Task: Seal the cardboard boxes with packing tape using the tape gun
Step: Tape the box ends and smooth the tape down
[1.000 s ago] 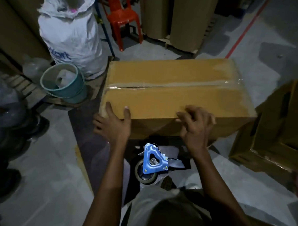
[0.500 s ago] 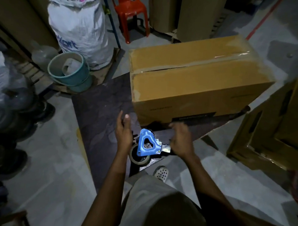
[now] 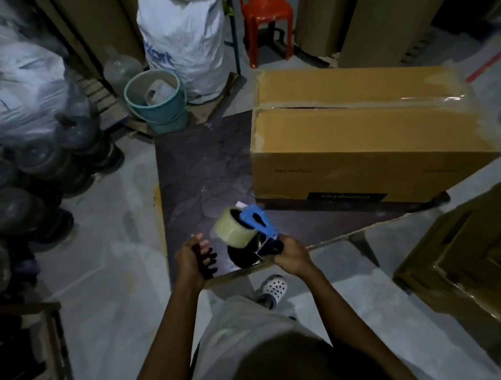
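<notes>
A long brown cardboard box [image 3: 365,154] lies on a dark board [image 3: 197,187] on the floor, its top seam covered with clear tape that gapes slightly near the left end. My right hand [image 3: 291,256] grips the handle of a blue tape gun [image 3: 256,220], held above the board in front of the box. A roll of clear tape [image 3: 233,226] sits on the gun, facing left. My left hand [image 3: 193,257] hovers just left of the roll with fingers loosely spread, holding nothing.
A teal bucket [image 3: 158,105] and a white sack [image 3: 184,40] stand at the back left, a red plastic chair [image 3: 265,21] behind the box. More cardboard boxes [image 3: 464,256] lie at the right. Bagged dark items [image 3: 29,157] pile up at the left.
Both hands left the box, which now lies farther away. My right hand picked the tape gun up off the floor and lifted it; my left hand drew back beside it.
</notes>
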